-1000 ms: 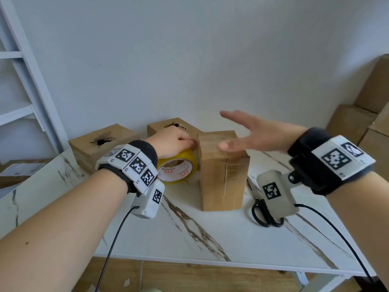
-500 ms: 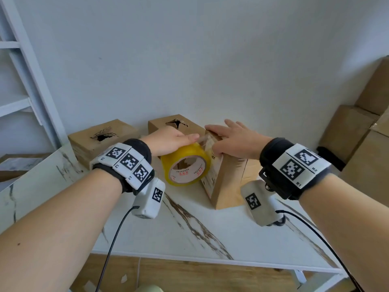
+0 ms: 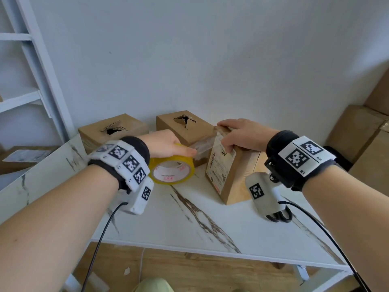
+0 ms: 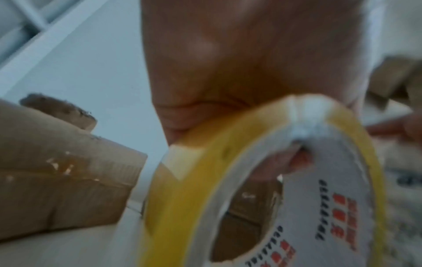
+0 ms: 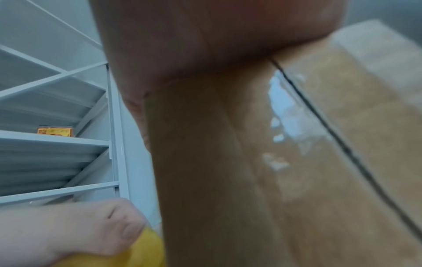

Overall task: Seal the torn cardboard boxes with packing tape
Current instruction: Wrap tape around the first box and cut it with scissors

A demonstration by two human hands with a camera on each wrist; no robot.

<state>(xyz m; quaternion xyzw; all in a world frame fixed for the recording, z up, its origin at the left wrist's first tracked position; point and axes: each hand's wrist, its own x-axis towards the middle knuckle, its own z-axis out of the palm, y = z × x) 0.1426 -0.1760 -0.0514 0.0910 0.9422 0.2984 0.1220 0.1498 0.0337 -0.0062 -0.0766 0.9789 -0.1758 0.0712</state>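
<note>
At centre frame I see the labelled box (image 3: 223,169) tilted on the marble table (image 3: 189,224), my right hand (image 3: 242,134) grasping its top. My left hand (image 3: 168,145) grips the yellow tape roll (image 3: 171,169) just left, a clear strip (image 3: 203,147) stretched to the box.

Two torn boxes (image 3: 113,131) (image 3: 183,127) block the counter's (image 3: 189,224) far edge; scissors (image 3: 280,216) lie right; the near counter stays open for passage.
</note>
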